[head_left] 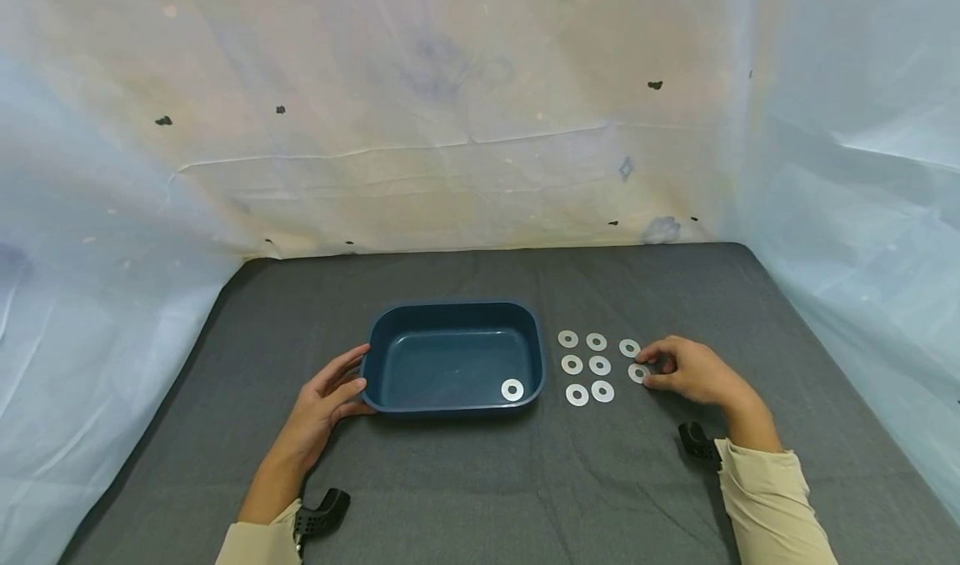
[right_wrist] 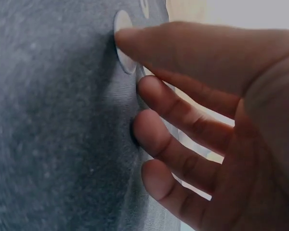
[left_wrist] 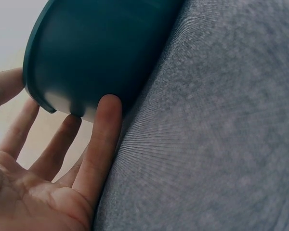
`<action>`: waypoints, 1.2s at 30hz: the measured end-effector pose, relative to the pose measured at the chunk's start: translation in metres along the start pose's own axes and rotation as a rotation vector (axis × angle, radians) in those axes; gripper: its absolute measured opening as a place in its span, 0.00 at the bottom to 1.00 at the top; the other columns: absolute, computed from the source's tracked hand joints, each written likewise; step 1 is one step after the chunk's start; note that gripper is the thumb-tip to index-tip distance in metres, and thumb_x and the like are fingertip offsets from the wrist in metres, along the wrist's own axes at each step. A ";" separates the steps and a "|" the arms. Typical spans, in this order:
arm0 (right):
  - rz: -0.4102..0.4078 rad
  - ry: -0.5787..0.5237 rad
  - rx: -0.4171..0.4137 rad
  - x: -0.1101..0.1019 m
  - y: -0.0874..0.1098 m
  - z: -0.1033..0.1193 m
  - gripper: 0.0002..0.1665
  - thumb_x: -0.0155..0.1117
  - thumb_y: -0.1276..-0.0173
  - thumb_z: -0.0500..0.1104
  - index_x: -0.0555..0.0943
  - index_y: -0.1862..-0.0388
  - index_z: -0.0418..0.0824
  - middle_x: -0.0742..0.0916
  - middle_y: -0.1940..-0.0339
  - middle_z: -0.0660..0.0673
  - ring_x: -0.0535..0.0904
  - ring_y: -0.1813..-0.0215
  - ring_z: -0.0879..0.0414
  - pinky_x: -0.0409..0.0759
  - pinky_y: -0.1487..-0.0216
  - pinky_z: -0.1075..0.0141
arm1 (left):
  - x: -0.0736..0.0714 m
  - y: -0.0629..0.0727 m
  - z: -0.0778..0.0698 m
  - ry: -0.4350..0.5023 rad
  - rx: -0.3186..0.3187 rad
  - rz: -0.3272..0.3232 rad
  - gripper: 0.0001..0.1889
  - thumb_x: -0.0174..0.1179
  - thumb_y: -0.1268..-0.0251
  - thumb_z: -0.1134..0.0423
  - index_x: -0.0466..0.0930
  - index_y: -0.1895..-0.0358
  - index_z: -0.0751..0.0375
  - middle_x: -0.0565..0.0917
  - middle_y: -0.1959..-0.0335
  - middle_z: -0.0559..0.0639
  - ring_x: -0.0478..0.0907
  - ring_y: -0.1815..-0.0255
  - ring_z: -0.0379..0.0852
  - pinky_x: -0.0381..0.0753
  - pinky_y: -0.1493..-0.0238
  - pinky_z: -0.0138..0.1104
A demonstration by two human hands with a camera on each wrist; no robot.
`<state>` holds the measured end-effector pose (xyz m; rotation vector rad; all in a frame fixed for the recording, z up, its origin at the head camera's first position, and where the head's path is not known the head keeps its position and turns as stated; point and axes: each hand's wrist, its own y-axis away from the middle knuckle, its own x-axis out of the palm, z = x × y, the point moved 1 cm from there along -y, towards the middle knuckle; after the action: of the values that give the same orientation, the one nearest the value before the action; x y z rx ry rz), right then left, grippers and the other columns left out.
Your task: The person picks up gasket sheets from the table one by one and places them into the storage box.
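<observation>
A dark blue rectangular tub (head_left: 453, 409) stands on the grey cloth, with one flat white washer (head_left: 512, 390) inside at its near right corner. My left hand (head_left: 322, 407) rests its spread, fairly straight fingers against the tub's left end; in the left wrist view, fingertips touch the tub wall (left_wrist: 96, 53). To the right of the tub, my right hand (head_left: 693, 371) has thumb and index finger at the edges of a flat washer (head_left: 635, 377) on the cloth. The right wrist view shows the thumb on that washer (right_wrist: 124, 55), the other fingers curled beside it.
Several more white washers (head_left: 599, 366) lie flat in loose rows between the tub and my right hand. Grey cloth (head_left: 465, 490) covers the table. Pale sheeting (head_left: 450, 198) hangs behind the table and along both sides. Each wrist bears a black mount (head_left: 322, 513).
</observation>
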<state>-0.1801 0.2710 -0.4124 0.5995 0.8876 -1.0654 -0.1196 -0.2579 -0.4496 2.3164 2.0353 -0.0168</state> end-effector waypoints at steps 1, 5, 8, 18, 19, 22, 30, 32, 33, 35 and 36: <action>0.001 -0.003 0.000 0.000 0.000 0.000 0.17 0.76 0.43 0.42 0.86 0.54 0.40 0.82 0.68 0.49 0.70 0.68 0.66 0.70 0.67 0.69 | 0.000 0.000 0.000 -0.001 -0.001 -0.001 0.29 0.54 0.23 0.61 0.60 0.24 0.57 0.68 0.31 0.49 0.81 0.46 0.36 0.86 0.53 0.38; -0.007 -0.004 -0.001 0.003 -0.001 -0.001 0.16 0.77 0.44 0.42 0.86 0.57 0.39 0.82 0.67 0.48 0.73 0.66 0.62 0.71 0.65 0.69 | 0.000 -0.001 0.000 0.000 0.001 -0.002 0.28 0.54 0.23 0.61 0.60 0.24 0.57 0.66 0.30 0.51 0.80 0.46 0.36 0.87 0.54 0.38; -0.001 -0.001 -0.001 0.006 -0.003 -0.001 0.15 0.77 0.45 0.41 0.85 0.59 0.38 0.82 0.66 0.47 0.74 0.65 0.60 0.71 0.64 0.68 | 0.000 -0.001 0.000 -0.001 0.001 0.000 0.29 0.54 0.23 0.61 0.60 0.24 0.57 0.66 0.30 0.52 0.80 0.45 0.37 0.87 0.54 0.38; 0.033 -0.031 0.051 0.008 -0.005 0.003 0.17 0.75 0.46 0.39 0.78 0.60 0.39 0.80 0.71 0.49 0.71 0.69 0.62 0.69 0.67 0.68 | -0.001 -0.001 0.000 0.000 -0.005 -0.006 0.28 0.55 0.24 0.60 0.61 0.24 0.56 0.68 0.31 0.52 0.81 0.46 0.38 0.87 0.54 0.38; 0.030 -0.034 0.052 0.007 -0.004 0.003 0.17 0.75 0.45 0.39 0.78 0.60 0.39 0.80 0.71 0.49 0.71 0.69 0.62 0.69 0.67 0.68 | -0.001 -0.001 0.000 0.000 -0.003 -0.004 0.28 0.55 0.24 0.60 0.61 0.24 0.56 0.68 0.31 0.51 0.81 0.46 0.38 0.87 0.54 0.38; 0.029 -0.055 0.036 0.005 -0.002 0.003 0.19 0.76 0.43 0.39 0.79 0.55 0.39 0.82 0.68 0.49 0.72 0.69 0.64 0.70 0.67 0.69 | -0.001 -0.001 0.001 0.002 0.004 0.009 0.28 0.54 0.23 0.61 0.60 0.24 0.56 0.68 0.32 0.48 0.81 0.46 0.37 0.86 0.53 0.39; 0.073 -0.064 -0.073 0.005 -0.001 -0.001 0.24 0.76 0.42 0.39 0.82 0.47 0.39 0.83 0.67 0.50 0.72 0.69 0.68 0.71 0.66 0.70 | -0.003 0.002 0.002 0.015 0.011 0.015 0.28 0.53 0.23 0.62 0.60 0.24 0.57 0.69 0.33 0.44 0.81 0.46 0.36 0.87 0.54 0.38; 0.073 -0.050 -0.057 0.005 0.000 -0.001 0.22 0.75 0.42 0.40 0.83 0.47 0.39 0.82 0.69 0.52 0.71 0.70 0.68 0.70 0.67 0.70 | -0.002 0.002 0.002 0.015 0.016 0.020 0.28 0.53 0.23 0.62 0.60 0.23 0.58 0.68 0.32 0.45 0.81 0.46 0.36 0.86 0.53 0.39; 0.071 -0.040 -0.048 0.005 0.000 -0.001 0.21 0.75 0.41 0.40 0.83 0.48 0.39 0.82 0.70 0.52 0.71 0.70 0.68 0.70 0.67 0.70 | -0.002 0.002 0.001 0.014 0.018 0.021 0.28 0.52 0.23 0.63 0.60 0.23 0.58 0.68 0.32 0.46 0.81 0.46 0.37 0.86 0.53 0.39; 0.067 -0.020 -0.031 0.004 0.000 -0.002 0.20 0.75 0.40 0.42 0.84 0.49 0.40 0.81 0.72 0.53 0.71 0.70 0.68 0.70 0.67 0.70 | -0.001 0.001 0.002 0.013 0.017 0.017 0.28 0.53 0.23 0.63 0.60 0.24 0.58 0.68 0.31 0.47 0.81 0.46 0.37 0.86 0.54 0.39; 0.067 -0.010 -0.024 0.003 0.000 -0.002 0.20 0.75 0.40 0.43 0.84 0.49 0.40 0.81 0.72 0.54 0.71 0.70 0.68 0.70 0.67 0.69 | -0.001 0.000 0.002 0.012 0.016 0.016 0.28 0.53 0.23 0.62 0.60 0.24 0.58 0.68 0.31 0.47 0.81 0.46 0.36 0.86 0.54 0.39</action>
<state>-0.1800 0.2715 -0.4163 0.5991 0.8645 -0.9950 -0.1198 -0.2589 -0.4515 2.3470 2.0299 -0.0182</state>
